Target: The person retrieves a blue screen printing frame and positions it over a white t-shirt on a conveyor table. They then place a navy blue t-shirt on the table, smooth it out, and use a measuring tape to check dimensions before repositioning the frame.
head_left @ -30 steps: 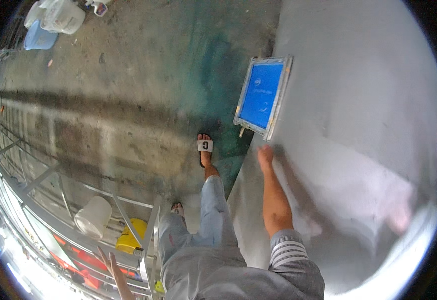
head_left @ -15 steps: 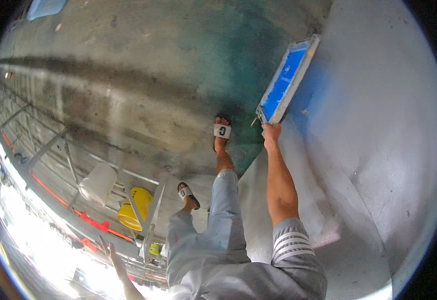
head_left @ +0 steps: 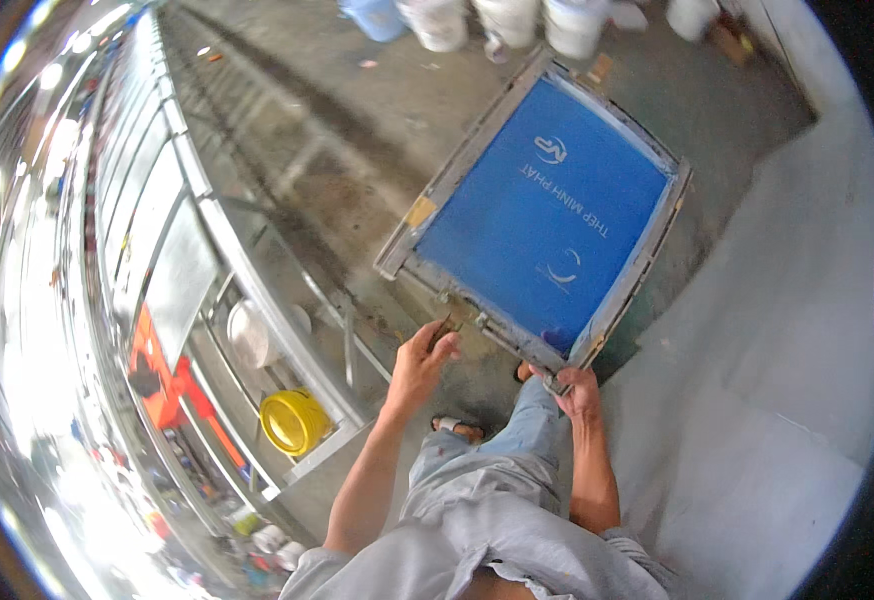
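Observation:
A flat screen-printing frame (head_left: 547,205) with blue mesh, white markings and a worn grey border is held up in front of me, tilted. My right hand (head_left: 579,392) is closed round its near corner, by a small metal fitting. Just left of the frame's near edge, my left hand (head_left: 423,368) is raised with thumb and fingers curved apart, not visibly touching the frame. A small dark patch shows between those fingers; I cannot make out what it is.
On the left runs a long metal-framed table (head_left: 212,215), with a yellow bucket (head_left: 294,422) and a whitish bucket (head_left: 251,334) beneath it. Several white pails (head_left: 570,28) and a light blue container (head_left: 375,18) line the far floor. A grey wall (head_left: 757,350) stands to the right.
The frame has turned from nearly edge-on to showing its broad blue face, and swung in front of me. My left hand has come up from the lower left toward its near edge.

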Motion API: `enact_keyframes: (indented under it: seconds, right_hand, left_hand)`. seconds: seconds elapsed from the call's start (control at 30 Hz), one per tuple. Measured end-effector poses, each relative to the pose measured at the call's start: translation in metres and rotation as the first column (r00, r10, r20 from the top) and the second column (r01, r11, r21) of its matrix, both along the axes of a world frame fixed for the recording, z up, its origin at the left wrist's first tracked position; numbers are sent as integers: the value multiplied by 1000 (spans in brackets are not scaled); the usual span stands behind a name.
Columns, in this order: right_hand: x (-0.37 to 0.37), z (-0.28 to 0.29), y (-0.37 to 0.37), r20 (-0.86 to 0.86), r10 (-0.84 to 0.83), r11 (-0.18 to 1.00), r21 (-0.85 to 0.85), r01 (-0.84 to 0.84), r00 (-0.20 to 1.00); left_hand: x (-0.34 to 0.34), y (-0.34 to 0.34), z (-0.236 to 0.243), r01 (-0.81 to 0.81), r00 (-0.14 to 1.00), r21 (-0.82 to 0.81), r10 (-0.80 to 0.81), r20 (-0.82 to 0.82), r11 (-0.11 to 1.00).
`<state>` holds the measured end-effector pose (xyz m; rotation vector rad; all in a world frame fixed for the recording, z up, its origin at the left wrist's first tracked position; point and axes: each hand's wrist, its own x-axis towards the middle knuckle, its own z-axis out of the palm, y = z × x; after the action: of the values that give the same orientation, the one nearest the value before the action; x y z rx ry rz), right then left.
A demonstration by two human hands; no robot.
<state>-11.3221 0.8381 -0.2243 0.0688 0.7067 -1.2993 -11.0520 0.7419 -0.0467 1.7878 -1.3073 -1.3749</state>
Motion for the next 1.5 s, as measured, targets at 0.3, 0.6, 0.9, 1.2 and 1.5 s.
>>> enact_keyframes:
  seconds: [0.3, 0.6, 0.9, 1.2, 1.5]
  right_hand:
    - [-1, 254, 66, -337, 218, 915, -257, -312, 916]
    - [-1, 300, 10, -303, 806, 342, -463, -818, 509]
    - [24, 312, -48, -245, 959, -242, -438, -866, -144]
    - [161, 411, -43, -526, 708, -699, -434, -568, -470]
    - [307, 371, 58, -544, 456, -882, -382, -276, -705]
  left_hand:
    - [-27, 214, 154, -89, 908, -62, 55, -415, 994]
    - [-131, 319, 170, -772, 632, -362, 571, -525, 522]
    - [-268, 324, 201, -930, 212, -362, 715, -666, -62]
    - [-212, 423, 274, -313, -344, 48, 66, -937, -949]
    - [-246, 533, 182, -431, -135, -429, 527, -839, -794]
